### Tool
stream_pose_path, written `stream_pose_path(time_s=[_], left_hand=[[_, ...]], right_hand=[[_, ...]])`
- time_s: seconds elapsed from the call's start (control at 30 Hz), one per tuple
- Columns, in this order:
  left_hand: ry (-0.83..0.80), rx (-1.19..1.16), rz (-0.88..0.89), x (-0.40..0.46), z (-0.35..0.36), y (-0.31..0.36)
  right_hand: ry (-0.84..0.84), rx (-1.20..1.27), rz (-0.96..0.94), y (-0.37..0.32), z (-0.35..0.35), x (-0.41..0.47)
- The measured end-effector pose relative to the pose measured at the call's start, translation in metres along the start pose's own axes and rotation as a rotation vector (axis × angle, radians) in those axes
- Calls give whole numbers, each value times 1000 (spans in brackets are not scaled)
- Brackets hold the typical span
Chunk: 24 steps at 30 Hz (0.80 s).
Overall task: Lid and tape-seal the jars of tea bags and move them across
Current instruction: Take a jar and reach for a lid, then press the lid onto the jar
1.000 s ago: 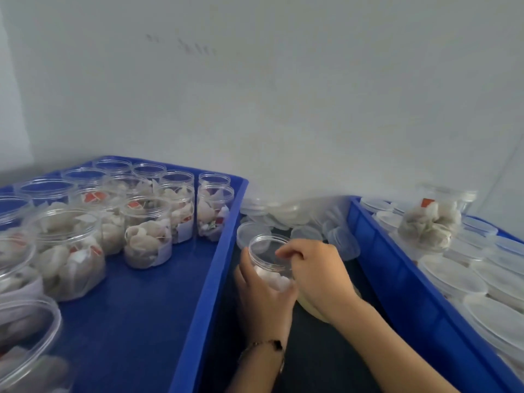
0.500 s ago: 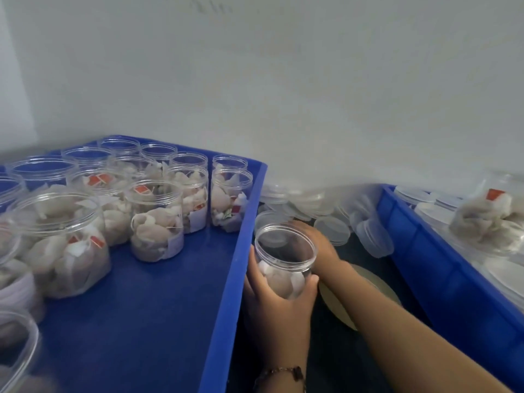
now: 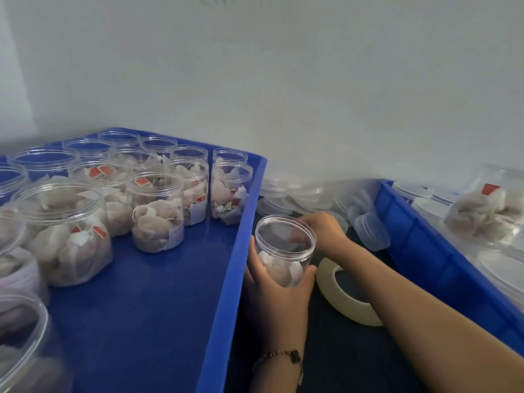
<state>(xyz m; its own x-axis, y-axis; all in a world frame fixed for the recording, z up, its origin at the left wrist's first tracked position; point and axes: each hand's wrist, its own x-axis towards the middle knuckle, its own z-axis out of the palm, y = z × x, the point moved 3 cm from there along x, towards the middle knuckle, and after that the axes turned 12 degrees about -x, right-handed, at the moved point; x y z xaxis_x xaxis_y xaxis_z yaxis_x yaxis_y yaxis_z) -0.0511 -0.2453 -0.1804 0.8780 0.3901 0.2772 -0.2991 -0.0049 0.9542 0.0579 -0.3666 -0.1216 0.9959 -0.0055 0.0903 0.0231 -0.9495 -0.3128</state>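
Between the two blue trays, your left hand (image 3: 279,290) wraps around an open jar (image 3: 285,251) holding a few tea bags, upright, just right of the left tray's wall (image 3: 235,268). That tray holds many unlidded jars of tea bags (image 3: 158,211). Your right hand (image 3: 323,231) reaches behind the jar toward the loose lids (image 3: 368,225); its fingers are hidden, so I cannot tell its grip. A tape roll (image 3: 340,296) lies just right of the jar, partly under your forearm.
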Motion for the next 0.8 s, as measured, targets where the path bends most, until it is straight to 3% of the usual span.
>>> stream_pose_path(time_s=[0.1, 0.23, 0.33, 0.37, 0.43, 0.53, 0.6, 0.8], left_hand=[[-15, -16, -12, -1, -1, 1], [-62, -22, 16, -8, -1, 5], [-107, -20, 19, -14, 0, 7], [-122, -24, 18, -15, 0, 8], [-142, -34, 19, -17, -1, 11], [-148, -25, 23, -19, -3, 12], [-151, -22, 32, -20, -3, 13], [-156, 1, 45, -19, -4, 14]], right_hand=[[174, 72, 113, 0, -25, -7], [431, 745, 322, -8, -73, -27], [362, 1069, 538, -15, -81, -49], [285, 1044, 532, -20, -78, -55], [142, 769, 492, -30, -72, -61], [151, 285, 330, -32, -65, -64], [200, 237, 192, -35, -61, -63], [277, 113, 26, -57, -52, -63]])
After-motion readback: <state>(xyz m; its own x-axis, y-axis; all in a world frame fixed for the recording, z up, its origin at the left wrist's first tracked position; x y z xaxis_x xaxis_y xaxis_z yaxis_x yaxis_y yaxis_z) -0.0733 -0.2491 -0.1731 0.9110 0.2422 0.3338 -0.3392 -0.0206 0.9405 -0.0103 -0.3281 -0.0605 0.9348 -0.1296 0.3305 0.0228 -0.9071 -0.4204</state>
